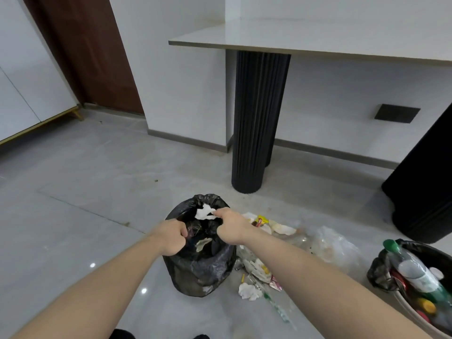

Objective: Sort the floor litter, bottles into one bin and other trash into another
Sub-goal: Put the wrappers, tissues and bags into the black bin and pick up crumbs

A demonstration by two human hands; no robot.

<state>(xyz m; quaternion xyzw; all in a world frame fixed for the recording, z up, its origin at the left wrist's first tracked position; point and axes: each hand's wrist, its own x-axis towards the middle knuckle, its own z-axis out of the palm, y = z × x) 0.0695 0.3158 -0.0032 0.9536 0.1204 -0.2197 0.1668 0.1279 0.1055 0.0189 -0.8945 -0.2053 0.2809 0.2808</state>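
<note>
Head view: right hand pinches crumpled white paper over glossy bag.

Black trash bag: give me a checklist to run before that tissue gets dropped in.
1. Black trash bag mouth held open by left hand: ok.
2. Right hand grip on white tissue: ok.
3. Tissue over the bag's opening: ok.
4. Room left inside the bag: cannot tell.
5. Bottles kept apart in the bottle bin: ok.
6. Floor litter cleared: not ok.
</note>
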